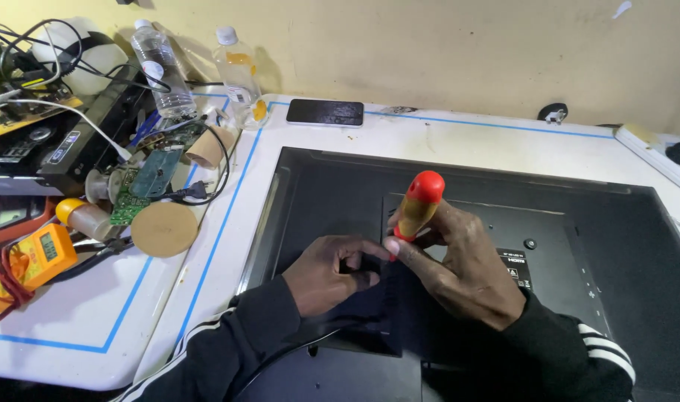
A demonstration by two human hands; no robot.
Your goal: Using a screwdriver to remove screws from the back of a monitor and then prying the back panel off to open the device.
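TV [593, 246] lies face down on the white table [444, 138], black back panel up, filling most of the right half. Its far edge runs close to the blue tape line [496, 125]; its left edge sits just inside the other blue line that goes down toward the near table edge. Bare white strip between the TV's left edge and the clutter, and a bare band along the wall behind the phone [325, 112]. Right side: TV runs nearly to the table rim, little room there.

Screwdriver [419, 202] stands nearly upright over the middle of the back panel, top tilted slightly right. Orange-yellow handle, red rounded cap, red collar at the bottom. Shaft and tip hidden behind the fingers.

Right hand [459, 268] is wrapped round the lower handle, fingers clamped on it, thumb at the collar. Left hand [329, 272] rests on the panel just beside it, fingers curled together, tips meeting the right thumb by the base of the tool; can't tell if it grips anything.

Left of the tape: two clear bottles [198, 67], circuit boards [142, 182], a round wooden disc [163, 228], an orange meter [38, 257], tangled cables [34, 52]. All well apart from the hands.
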